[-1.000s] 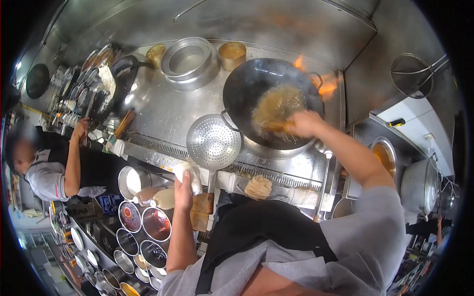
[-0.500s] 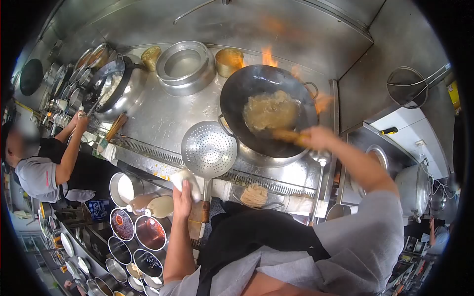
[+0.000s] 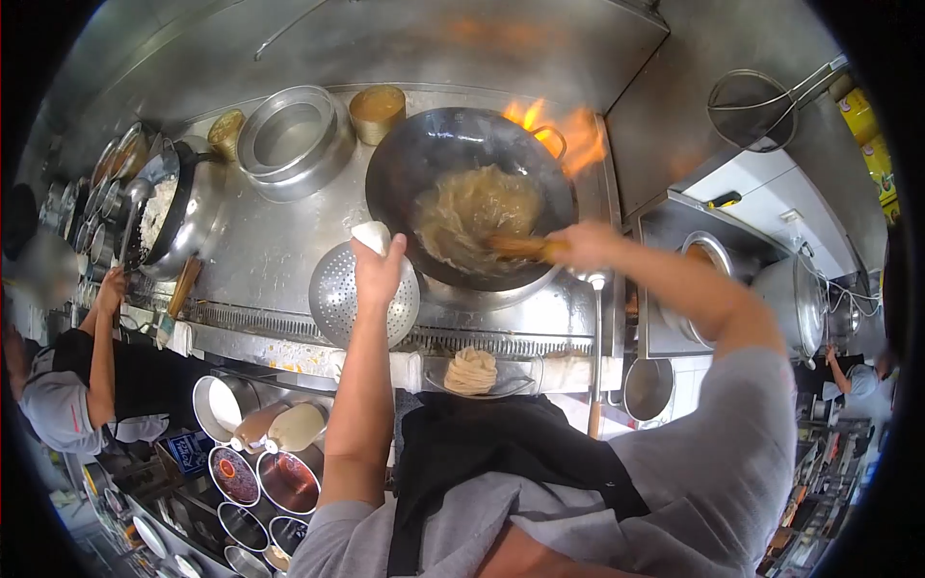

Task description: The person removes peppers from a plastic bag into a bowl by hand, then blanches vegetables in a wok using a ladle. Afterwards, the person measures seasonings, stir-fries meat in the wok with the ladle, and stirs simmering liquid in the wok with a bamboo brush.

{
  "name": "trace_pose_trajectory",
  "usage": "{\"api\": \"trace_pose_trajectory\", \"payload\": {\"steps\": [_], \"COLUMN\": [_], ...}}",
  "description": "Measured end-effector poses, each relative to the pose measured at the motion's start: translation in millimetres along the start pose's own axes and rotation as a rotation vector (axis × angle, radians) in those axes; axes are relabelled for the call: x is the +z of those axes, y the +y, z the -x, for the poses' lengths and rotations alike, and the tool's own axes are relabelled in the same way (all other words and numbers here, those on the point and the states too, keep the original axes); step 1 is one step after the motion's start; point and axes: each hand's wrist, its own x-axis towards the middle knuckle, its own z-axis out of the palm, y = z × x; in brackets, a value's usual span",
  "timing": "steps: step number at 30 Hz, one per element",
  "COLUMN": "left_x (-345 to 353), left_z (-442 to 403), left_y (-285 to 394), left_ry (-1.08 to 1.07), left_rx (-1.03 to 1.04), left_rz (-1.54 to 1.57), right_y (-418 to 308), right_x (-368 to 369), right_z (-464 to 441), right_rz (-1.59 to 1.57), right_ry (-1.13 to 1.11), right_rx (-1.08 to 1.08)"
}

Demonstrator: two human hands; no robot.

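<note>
A dark wok (image 3: 414, 144) sits on the burner, holding cloudy brown liquid (image 3: 482, 197) that swirls up one side. My right hand (image 3: 583, 248) is closed round a bamboo wok brush (image 3: 517, 248), its far end down in the liquid. At the wok's near left edge, my left hand (image 3: 379, 275) is closed on a folded white cloth (image 3: 372, 236); whether the cloth touches the rim or handle I cannot tell. Beneath my left forearm lies a round perforated skimmer (image 3: 332, 303), partly covered by that hand.
Flames (image 3: 568, 135) rise behind the wok's right side. A metal pot (image 3: 294, 144) and tins (image 3: 377, 111) stand at the back left. A beige cloth (image 3: 471, 371) lies on the front ledge. Sauce containers (image 3: 289, 482) stand lower left. A co-worker (image 3: 72, 385) works at another wok on the left.
My left hand has moved forward with the white cloth, from beside the skimmer's handle to the wok's edge. The brush has swept through the liquid, which now swirls. The flames are larger.
</note>
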Motion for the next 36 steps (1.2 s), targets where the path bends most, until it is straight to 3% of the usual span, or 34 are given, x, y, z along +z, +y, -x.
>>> {"api": "trace_pose_trajectory", "payload": {"steps": [3, 6, 8, 10, 13, 16, 18, 22, 26, 27, 31, 34, 36], "left_x": [-1.7, -1.0, -2.3, -4.3, 3.9, 4.0, 1.3, 2.7, -1.0, -1.6, -9.2, 8.0, 12.4], "left_z": [-1.8, -3.8, 5.0, 7.3, 22.6, 24.2, 23.4, 19.4, 23.7, 19.9, 24.9, 14.8, 12.2], "left_y": [10.6, 6.7, 1.6, 2.5, 10.6, 6.6, 16.5, 12.1, 15.5, -1.6, 9.7, 3.4, 3.0], "left_ry": [0.013, 0.018, 0.022, 0.033, 0.062, 0.06, -0.001, 0.009, -0.007, -0.023, -0.158, -0.043, 0.031], "left_rx": [-0.044, -0.066, -0.06, -0.004, -0.041, -0.067, -0.095, -0.064, -0.069, 0.003, -0.174, -0.104, -0.081], "left_rz": [-0.108, -0.116, -0.096, -0.032, -0.017, -0.08, -0.12, -0.15, -0.053, -0.02, 0.318, 0.356, 0.165], "right_y": [48.4, -3.8, -42.5, -64.7, -75.4, -30.0, -4.1, 35.6, -46.6, -64.0, -86.9, -41.0, 24.2], "right_x": [-21.2, -20.4, 9.7, 44.5, 44.5, 21.7, -22.1, -35.7, 20.1, 34.1, 52.7, 15.4, 7.3], "right_z": [-78.8, -148.6, -130.8, -108.3, -47.6, -7.2, -1.4, -113.6, -147.7, -144.0, -72.1, -3.5, -14.7], "right_rz": [0.197, 0.004, -0.23, -0.224, -0.201, -0.064, 0.091, 0.127, -0.245, -0.325, -0.317, -0.09, 0.054], "right_ry": [0.11, 0.345, 0.396, 0.441, 0.213, 0.054, -0.128, 0.256, 0.477, 0.448, 0.259, 0.001, 0.012], "right_rx": [0.091, 0.149, 0.206, 0.144, -0.004, -0.08, 0.035, 0.026, 0.169, 0.169, -0.045, -0.045, -0.056]}}
